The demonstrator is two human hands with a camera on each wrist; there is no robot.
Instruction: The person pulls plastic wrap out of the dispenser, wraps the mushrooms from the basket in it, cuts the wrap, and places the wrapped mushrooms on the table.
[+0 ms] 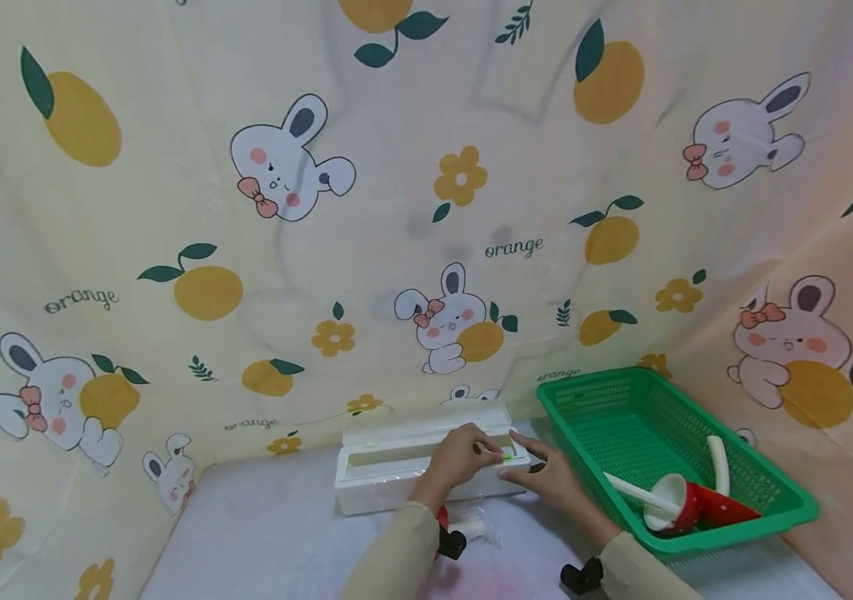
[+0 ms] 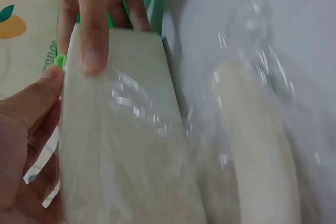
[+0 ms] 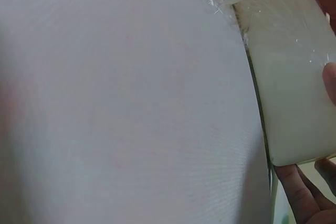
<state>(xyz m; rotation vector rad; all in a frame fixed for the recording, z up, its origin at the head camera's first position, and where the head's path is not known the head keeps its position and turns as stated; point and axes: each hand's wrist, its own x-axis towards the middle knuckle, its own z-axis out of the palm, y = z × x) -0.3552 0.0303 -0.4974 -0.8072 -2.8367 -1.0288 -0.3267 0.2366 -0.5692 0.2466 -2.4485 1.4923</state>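
Note:
A long white cling film dispenser (image 1: 366, 498) stands on the table with its lid raised. Clear film (image 2: 131, 129) hangs down its front. My left hand (image 1: 460, 458) is at the right part of the dispenser, finger and thumb pinching a small green slide cutter (image 2: 59, 60) on its upper edge. My right hand (image 1: 550, 475) grips the dispenser's right end, thumb on the front face. Before the dispenser lies a pale, curved, rod-like thing (image 2: 262, 145) under or in clear film; its kind cannot be told. Part of it hides behind my left arm in the head view.
A green plastic basket (image 1: 569, 425) stands to the right, close to my right arm. It holds a red-and-white cup-like piece (image 1: 674, 504), a red cone-like piece (image 1: 722, 507) and a white curved piece (image 1: 719, 462). A patterned cloth (image 1: 396, 250) hangs behind the table.

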